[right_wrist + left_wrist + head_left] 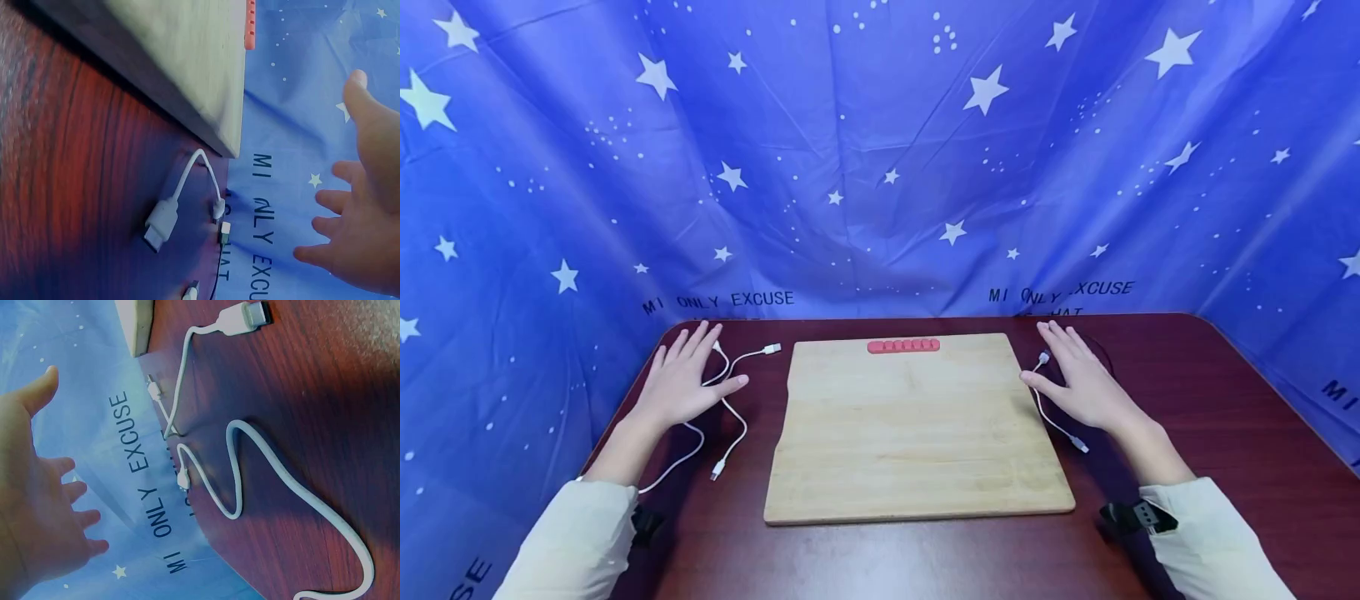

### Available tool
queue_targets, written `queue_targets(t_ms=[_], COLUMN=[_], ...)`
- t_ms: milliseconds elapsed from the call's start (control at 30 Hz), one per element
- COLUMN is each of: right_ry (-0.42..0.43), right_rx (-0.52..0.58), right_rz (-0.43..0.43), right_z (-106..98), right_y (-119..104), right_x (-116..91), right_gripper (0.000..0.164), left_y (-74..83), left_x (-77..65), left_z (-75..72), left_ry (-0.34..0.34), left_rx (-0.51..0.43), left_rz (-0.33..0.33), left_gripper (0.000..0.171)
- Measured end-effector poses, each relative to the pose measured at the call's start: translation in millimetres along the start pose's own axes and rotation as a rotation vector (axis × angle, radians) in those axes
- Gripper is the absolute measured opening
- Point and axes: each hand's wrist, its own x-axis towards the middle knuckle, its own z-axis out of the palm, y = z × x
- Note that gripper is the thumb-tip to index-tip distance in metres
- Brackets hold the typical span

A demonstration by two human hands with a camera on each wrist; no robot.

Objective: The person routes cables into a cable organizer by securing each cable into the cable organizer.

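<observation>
My left hand [681, 383] hovers with fingers spread and thumb out, holding nothing, over a white multi-ended cable [742, 417]. One USB plug [772, 349] of that cable points toward the wooden board [917, 425]. In the left wrist view, another white plug [237, 319] lies in the foreground. Opposite, my right hand [1082, 383] is spread too, its thumb overlapping the board's right edge in the head view. Below it lies a short white cable with a connector [164, 219] at its near end. A red ridged strip [903, 346] sits along the board's far edge.
The board lies on a dark red wooden table [850, 558]. Beyond the right hand, a thin black cord [1105, 354] with a small plug [225, 232] lies near the far edge. A blue star-printed curtain [880, 167] encloses the table's back and sides.
</observation>
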Motion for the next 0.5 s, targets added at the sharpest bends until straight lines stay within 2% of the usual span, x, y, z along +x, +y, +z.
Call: queue_targets(t_ms=[267,500], right_ry=[-0.079,-0.062], right_rx=[0.076,0.076], right_rz=[0.037,0.014], right_z=[5.3,7.4], right_y=[-7.3,-14.8], right_x=[0.5,1.5], right_gripper=[0.082,0.077], left_y=[-7.0,-11.1], left_x=[5.4,11.1], left_z=[3.0,2.7], left_ry=[0.128,0.143], left_rx=[-0.028,-0.038], left_rz=[0.094,0.123], left_gripper=[0.085,0.081])
